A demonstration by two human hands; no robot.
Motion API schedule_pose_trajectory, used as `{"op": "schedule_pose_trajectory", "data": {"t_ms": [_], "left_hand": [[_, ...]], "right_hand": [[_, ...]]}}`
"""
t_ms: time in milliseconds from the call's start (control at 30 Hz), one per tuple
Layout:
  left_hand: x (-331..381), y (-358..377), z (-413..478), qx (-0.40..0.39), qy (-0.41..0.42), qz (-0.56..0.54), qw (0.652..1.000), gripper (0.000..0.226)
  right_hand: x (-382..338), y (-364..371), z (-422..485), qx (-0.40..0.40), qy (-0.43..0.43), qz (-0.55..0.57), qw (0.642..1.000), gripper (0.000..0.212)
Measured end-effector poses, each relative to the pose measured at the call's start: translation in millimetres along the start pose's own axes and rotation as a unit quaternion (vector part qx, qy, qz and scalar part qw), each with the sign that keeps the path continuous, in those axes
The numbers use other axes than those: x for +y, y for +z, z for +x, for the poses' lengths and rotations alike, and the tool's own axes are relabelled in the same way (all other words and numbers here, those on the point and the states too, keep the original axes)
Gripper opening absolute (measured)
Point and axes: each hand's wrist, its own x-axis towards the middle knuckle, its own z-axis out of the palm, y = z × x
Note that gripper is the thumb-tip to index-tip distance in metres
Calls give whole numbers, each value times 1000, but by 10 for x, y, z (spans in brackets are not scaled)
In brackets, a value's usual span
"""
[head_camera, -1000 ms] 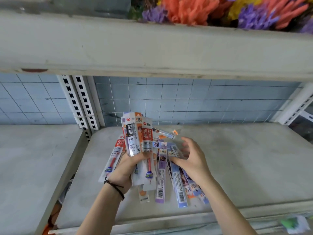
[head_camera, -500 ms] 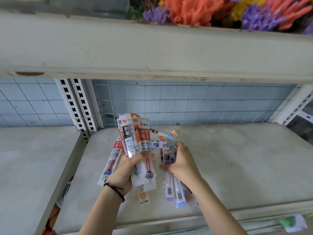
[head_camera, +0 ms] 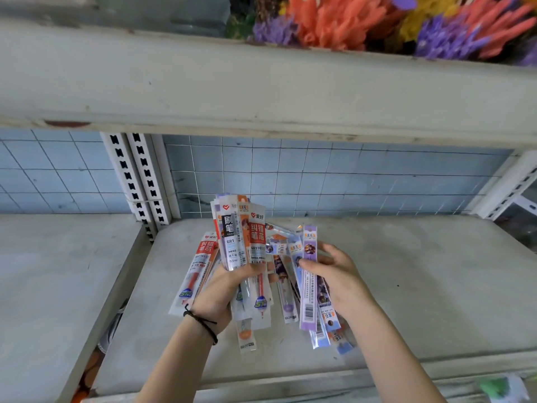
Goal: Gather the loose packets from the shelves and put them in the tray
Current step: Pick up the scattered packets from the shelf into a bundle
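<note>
Since the frame 1 s earlier, the right hand [head_camera: 334, 274] has closed on the purple and blue packets [head_camera: 308, 286] that lay fanned on the shelf [head_camera: 421, 286] and has lifted most of them into a bundle. Left hand [head_camera: 229, 289] is clenched around a separate sheaf of red and grey packets [head_camera: 242, 242], standing upright at 12 o'clock from its knuckles. One red-labelled packet [head_camera: 196, 271] sits at 9 o'clock of the left hand; whether it is held or rests on the shelf cannot be told. Lower ends of several packets overlap at 6 o'clock, so a count is not possible, nor is it clear which ends touch the shelf. Judged from this, gathering on this shelf is nearly complete and the 2 bundles could be merged. No tray is visible; the front edge of the frame cuts off whatever lies below. Artificial flowers [head_camera: 392, 21] occupy the upper shelf at 1 o'clock.
</note>
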Motion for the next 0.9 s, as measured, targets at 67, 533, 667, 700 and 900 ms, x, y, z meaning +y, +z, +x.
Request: {"op": "schedule_pose_trajectory", "data": {"t_ms": [67,533,667,700,900], "left_hand": [[10,30,15,15,-1,19,1000,31],[-49,272,-68,-1,-23,104,994,55],[-56,212,-70,6,1,86,996,57],[-56,192,-71,6,-4,82,997,58],[22,88,-143,-37,-34,35,998,51]], "right_hand": [[-56,5,-2,-13,7,38,999,36],[-200,538,-64,-20,-96,63,993,33],[-162,602,-59,-23,-104,50,993,31],[-167,601,-56,-27,-98,56,993,30],[-258,470,-22,-18,-62,30,997,36]]}}
